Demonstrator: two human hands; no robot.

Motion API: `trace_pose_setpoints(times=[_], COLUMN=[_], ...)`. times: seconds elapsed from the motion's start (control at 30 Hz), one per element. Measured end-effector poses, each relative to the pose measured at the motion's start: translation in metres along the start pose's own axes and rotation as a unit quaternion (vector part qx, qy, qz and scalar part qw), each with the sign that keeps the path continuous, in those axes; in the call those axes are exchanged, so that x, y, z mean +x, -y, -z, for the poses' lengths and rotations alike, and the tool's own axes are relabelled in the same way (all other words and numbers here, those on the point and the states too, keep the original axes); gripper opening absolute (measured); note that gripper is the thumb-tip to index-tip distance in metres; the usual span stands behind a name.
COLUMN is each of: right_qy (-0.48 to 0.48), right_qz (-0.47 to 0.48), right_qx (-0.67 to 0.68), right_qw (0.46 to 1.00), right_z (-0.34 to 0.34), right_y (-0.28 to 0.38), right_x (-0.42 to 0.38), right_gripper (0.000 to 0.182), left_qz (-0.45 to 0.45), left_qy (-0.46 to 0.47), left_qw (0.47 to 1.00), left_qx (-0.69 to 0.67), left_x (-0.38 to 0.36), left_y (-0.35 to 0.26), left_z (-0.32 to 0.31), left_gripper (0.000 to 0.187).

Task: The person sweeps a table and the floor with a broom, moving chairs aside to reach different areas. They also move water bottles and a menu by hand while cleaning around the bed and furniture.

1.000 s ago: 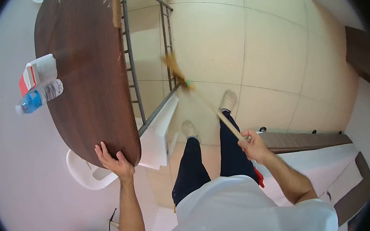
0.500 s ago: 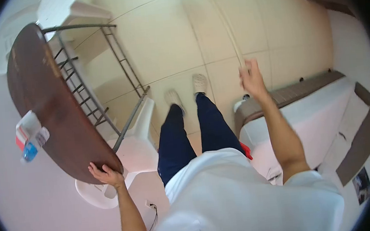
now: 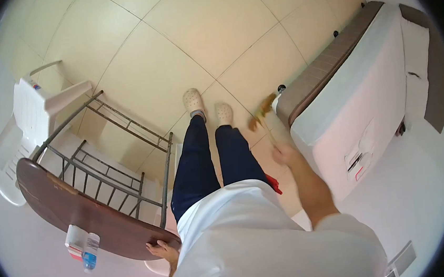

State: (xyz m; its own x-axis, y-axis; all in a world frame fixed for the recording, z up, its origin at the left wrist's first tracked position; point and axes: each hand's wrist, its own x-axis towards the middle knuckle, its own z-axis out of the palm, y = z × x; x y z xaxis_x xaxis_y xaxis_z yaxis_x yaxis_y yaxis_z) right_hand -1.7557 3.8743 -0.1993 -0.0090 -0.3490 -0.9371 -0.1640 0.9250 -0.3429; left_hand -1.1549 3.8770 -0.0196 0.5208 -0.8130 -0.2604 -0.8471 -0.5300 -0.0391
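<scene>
At the far left a white plastic chair stands on the pale tiled floor, tucked against the metal frame under a dark brown wooden table. The tabletop appears tipped up, showing its rails and bars from this high angle. On the table's near edge a small red and white carton sits touching a clear water bottle with a blue label. Just right of them, the left hand grips the rounded end of the tabletop, fingers curled over its rim; most of the hand is hidden by the white shirt, so the thumb cannot be made out. In the middle, two legs in dark blue trousers reach down to pale shoes planted side by side on the tiles. To the right of the legs, the right hand is closed around the thin handle of a broom, whose straw-coloured head lies low on the floor just beside the right shoe and close to the corner of a bed. The bed has a brown base and a pale mattress, and runs along the right side beside a white wall.
</scene>
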Motion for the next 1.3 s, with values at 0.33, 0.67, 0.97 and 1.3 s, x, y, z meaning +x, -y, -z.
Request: trace_pose_setpoints(times=[0.33, 0.67, 0.97, 1.3], right_qy=[0.024, -0.211, -0.198, -0.03], right_qz=[0.031, -0.328, -0.328, 0.054], right_qx=[0.363, 0.229, 0.598, 0.394], right_qw=[0.931, 0.892, 0.704, 0.917], right_z=[-0.091, -0.061, -0.058, -0.062], right_y=[0.383, 0.118, -0.11, 0.326], right_x=[0.058, -0.169, 0.008, 0.095], right_gripper=[0.034, 0.018, 0.017, 0.03], left_qz=[-0.034, 0.019, 0.063, 0.078], left_qy=[0.222, 0.423, 0.598, 0.69], left_qw=[0.968, 0.895, 0.781, 0.696], left_qx=[0.115, 0.143, 0.169, 0.183], left_x=[0.051, 0.077, 0.12, 0.179], left_y=[0.018, -0.031, -0.108, -0.206], left_z=[0.041, 0.063, 0.094, 0.101], left_gripper=[0.059, 0.056, 0.053, 0.051])
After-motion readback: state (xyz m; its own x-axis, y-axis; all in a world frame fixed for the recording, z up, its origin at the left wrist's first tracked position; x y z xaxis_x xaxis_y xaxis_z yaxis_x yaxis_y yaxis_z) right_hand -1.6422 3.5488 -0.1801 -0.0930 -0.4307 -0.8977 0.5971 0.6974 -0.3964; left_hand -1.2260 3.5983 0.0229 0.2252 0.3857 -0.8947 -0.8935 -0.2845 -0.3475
